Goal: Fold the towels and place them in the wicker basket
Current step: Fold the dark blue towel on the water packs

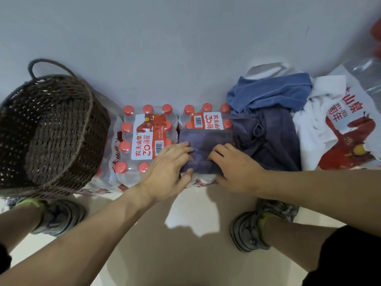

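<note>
- Head view: both hands, left [165,168] and right [237,168], grip the folded towel [203,141] at frame centre, fingers curled over its near edge.
- Basket [51,129] sits far left, nearer the left hand.
- Unfolded towels [268,112] lie right.

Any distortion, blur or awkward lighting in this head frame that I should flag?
Head view: strong wide-angle bending, the wicker basket and wall edge curve outward; the top right corner is smeared, with a red blur; light is dim and flat, with hard shadows on the floor beneath the arms; the left hand, right hand and folded grey towel are sharp enough to read.
</note>
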Demonstrator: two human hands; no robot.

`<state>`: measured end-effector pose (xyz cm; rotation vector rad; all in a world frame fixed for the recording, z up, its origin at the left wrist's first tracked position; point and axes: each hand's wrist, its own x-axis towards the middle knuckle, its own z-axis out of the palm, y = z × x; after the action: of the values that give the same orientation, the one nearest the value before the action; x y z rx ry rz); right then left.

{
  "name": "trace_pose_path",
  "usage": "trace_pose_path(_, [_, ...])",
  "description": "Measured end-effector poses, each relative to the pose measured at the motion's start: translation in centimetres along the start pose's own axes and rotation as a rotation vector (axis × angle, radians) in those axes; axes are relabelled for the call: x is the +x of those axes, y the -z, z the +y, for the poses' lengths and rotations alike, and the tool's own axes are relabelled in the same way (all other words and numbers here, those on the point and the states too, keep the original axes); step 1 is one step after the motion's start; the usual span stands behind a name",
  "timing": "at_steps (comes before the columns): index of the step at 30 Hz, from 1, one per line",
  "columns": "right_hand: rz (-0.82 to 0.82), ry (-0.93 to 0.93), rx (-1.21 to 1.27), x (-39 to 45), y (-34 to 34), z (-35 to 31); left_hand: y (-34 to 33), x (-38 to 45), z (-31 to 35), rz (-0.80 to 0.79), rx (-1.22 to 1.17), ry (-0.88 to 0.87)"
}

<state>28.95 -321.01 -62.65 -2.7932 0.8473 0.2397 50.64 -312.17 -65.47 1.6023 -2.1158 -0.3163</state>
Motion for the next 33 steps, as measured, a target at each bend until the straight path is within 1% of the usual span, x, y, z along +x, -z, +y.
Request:
trace_pose_path(4, [0.058,-0.184,0.446,0.5,2.1,1.0,0.7,1.1,0.6,-0.039,-0.073,0.129])
trace_pose_path(7, [0.114,-0.406,0.703,1.0,2.0,2.3,0.5,1.5,0.5,0.048,-0.213,0.297])
trace_pose_path(9, [0.161,-0.521,0.79,1.3,1.5,3.0,0.4,1.7,0.3,0.079,-0.356,0.425])
trace_pose_path(11, [0.194,-0.58,0.853,1.4,0.8,3.3,0.4,2.1,0.1,0.015,-0.454,0.496])
trace_pose_path(13, [0.224,-0.61,0.9,1.6,0.4,3.3,0.1,2.4,-0.1,-0.037,-0.398,0.531])
trace_pose_path(14, [0.229,-0.617,0.914,1.7,0.3,3.2,-0.1,2.6,-0.2,-0.035,-0.352,0.56])
trace_pose_path(18, [0.168,-0.61,1.027,1.9,0.1,2.8,-0.9,3.3,-0.1,-0.019,-0.281,0.648])
trace_pose_path(21, [0.135,-0.585,0.973,2.1,0.1,2.9,-1.0,3.4,0.0,-0.004,-0.272,0.655])
trace_pose_path(25, [0.186,-0.515,0.908,2.3,0.2,3.3,-0.7,3.6,-0.4,-0.011,-0.24,0.661])
trace_pose_path(27, [0.172,-0.535,0.898,2.3,0.0,3.5,-0.1,3.9,-0.7,-0.116,-0.225,0.659])
trace_pose_path(30, [0.14,-0.596,0.846,2.5,-0.2,3.7,1.2,4.6,-1.1,-0.34,-0.194,0.612])
trace_pose_path(33, [0.099,-0.622,0.738,2.9,0.1,3.7,2.5,5.2,-1.2,-0.472,-0.119,0.597])
